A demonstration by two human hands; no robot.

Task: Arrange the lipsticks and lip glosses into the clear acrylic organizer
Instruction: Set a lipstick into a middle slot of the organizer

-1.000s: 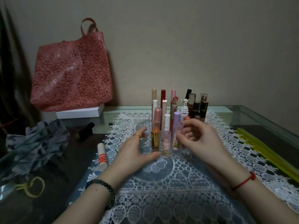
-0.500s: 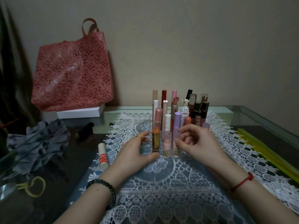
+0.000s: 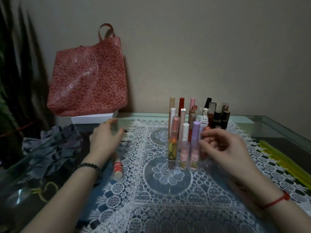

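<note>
Clear acrylic organizer (image 3: 167,145) packed with upright tubes (image 3: 196,132).

The near side of the organizer (image 3: 167,148) is left open across bare lace mat (image 3: 168,199). Its right side is blocked by the right hand (image 3: 223,148), its rear by the wall (image 3: 202,47). To its left, the left hand (image 3: 104,140) and a lying striped lipstick (image 3: 117,167) are met
</note>
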